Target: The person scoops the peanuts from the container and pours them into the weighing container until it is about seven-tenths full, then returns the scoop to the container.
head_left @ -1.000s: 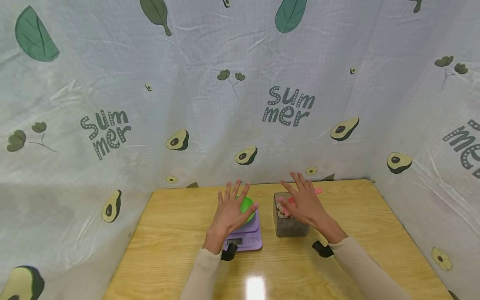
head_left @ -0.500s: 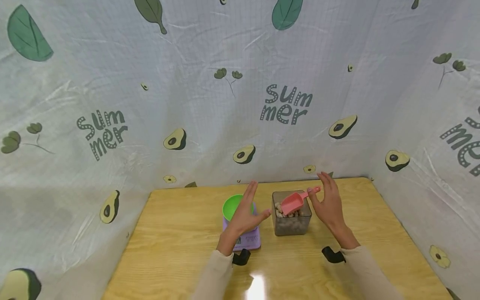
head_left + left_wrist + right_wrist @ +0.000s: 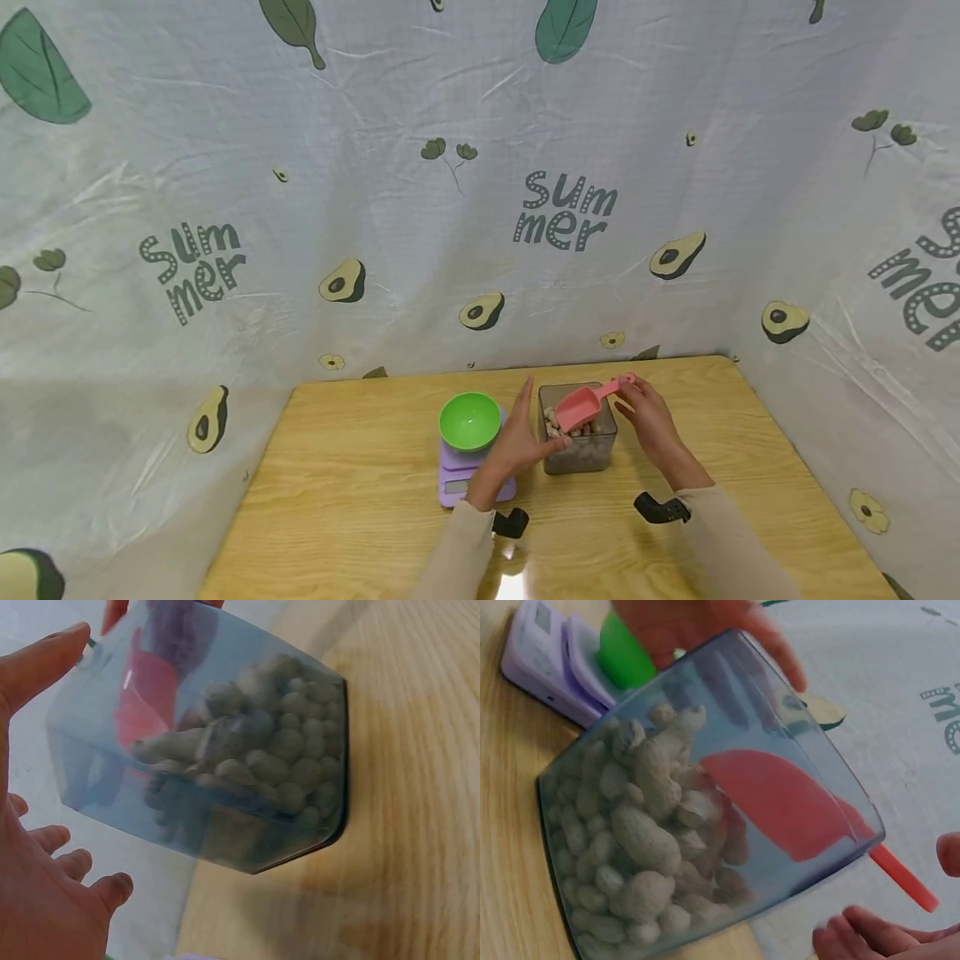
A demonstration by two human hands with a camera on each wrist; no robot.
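A yellow-brown, wood-grained tabletop [image 3: 345, 475] is enclosed beyond its far, left and right edges by creased, whitish sheeting [image 3: 390, 108], printed with green leaves [image 3: 566, 29], halved avocados [image 3: 482, 311], pale yellow flowers [image 3: 612, 340] and grey-green "summer" lettering [image 3: 562, 212]. Towards the near edge, a bright white patch of light [image 3: 513, 586] is reflected.

The container [image 3: 579, 457] is smooth, see-through plastic around rough, matt-shelled peanuts [image 3: 552, 425]. The scoop [image 3: 577, 408] and kitchen scale [image 3: 456, 468] look like smooth plastic, the bowl [image 3: 469, 422] like glossier plastic. The worktop [image 3: 352, 471] shows glossy, grained wood; the backdrop sheet [image 3: 405, 217] is creased and faintly shiny.
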